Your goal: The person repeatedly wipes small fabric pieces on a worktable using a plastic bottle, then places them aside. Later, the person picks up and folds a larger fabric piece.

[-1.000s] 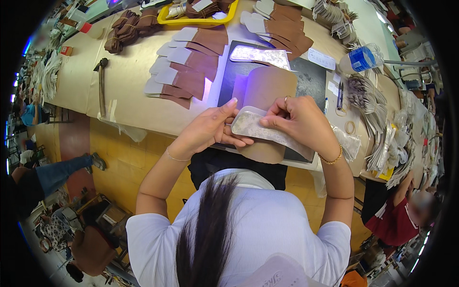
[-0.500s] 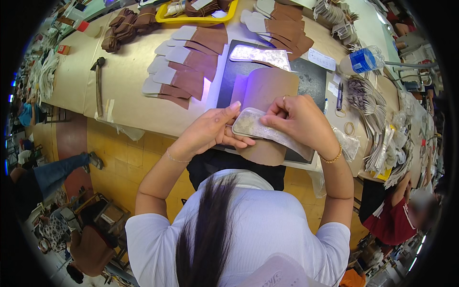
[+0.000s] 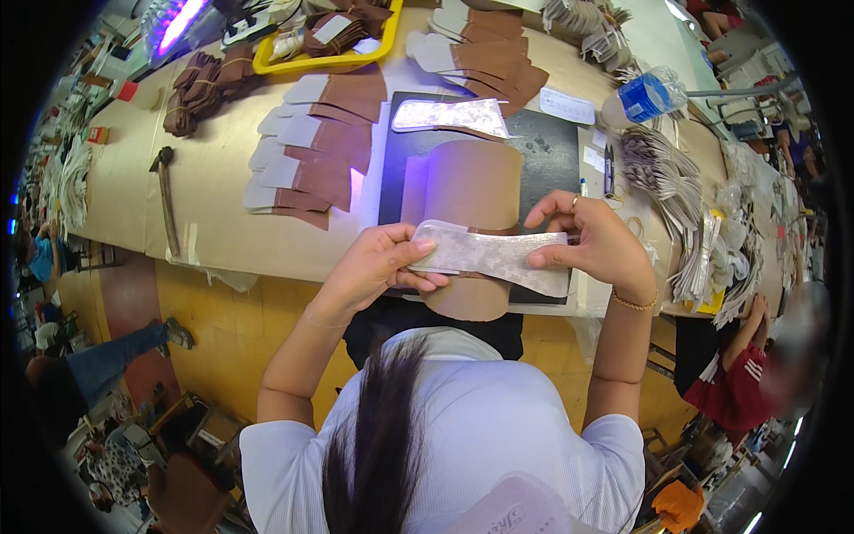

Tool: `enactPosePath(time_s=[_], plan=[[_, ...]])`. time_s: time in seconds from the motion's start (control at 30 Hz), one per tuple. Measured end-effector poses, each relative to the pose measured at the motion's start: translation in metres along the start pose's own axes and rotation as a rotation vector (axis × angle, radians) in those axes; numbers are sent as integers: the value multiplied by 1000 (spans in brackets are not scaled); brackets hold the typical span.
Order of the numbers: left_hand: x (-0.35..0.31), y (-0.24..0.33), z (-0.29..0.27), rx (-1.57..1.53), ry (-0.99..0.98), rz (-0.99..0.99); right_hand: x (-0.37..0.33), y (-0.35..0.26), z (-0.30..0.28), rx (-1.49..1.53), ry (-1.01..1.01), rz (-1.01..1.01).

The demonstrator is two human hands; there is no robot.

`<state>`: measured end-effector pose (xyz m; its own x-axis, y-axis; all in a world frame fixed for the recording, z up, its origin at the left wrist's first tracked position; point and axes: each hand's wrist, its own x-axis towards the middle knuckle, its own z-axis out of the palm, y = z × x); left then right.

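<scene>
A silvery, flat plate with a narrowed middle (image 3: 494,254) lies across a tan sheet (image 3: 476,182) draped over the near edge of a black board (image 3: 547,156). Brown and pale edges show beneath the plate. My left hand (image 3: 378,262) grips its left end, thumb on top and fingers underneath. At the right end, the thumb of my right hand (image 3: 600,245) presses on the plate; the index finger is raised and curved, and the other fingertips are partly hidden behind the edge. A second silvery plate (image 3: 449,117) lies on the board's far side with brown material under it.
Brown pieces with pale ends (image 3: 307,160) fan out at the left, more (image 3: 485,58) at the back. A yellow tray (image 3: 334,60), brown bundles (image 3: 205,84) and a hammer (image 3: 167,200) lie further left. A water bottle (image 3: 645,96), pen (image 3: 609,173) and layered strips (image 3: 663,187) are at right.
The plate has turned from slanting to nearly level and shows more fully. My left hand has closed on its left end, and my right hand has moved from its middle to its right end.
</scene>
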<state>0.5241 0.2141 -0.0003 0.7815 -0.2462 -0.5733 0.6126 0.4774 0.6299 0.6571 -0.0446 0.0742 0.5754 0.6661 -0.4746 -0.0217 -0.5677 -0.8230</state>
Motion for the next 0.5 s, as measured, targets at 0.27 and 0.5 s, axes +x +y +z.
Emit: enactPosePath(time_s=[0.27, 0.5], plan=[[5, -7, -10, 75, -10, 23, -1, 38, 10, 278, 110, 34], [15, -12, -21, 76, -55, 21, 21, 75, 37, 579, 125, -20]])
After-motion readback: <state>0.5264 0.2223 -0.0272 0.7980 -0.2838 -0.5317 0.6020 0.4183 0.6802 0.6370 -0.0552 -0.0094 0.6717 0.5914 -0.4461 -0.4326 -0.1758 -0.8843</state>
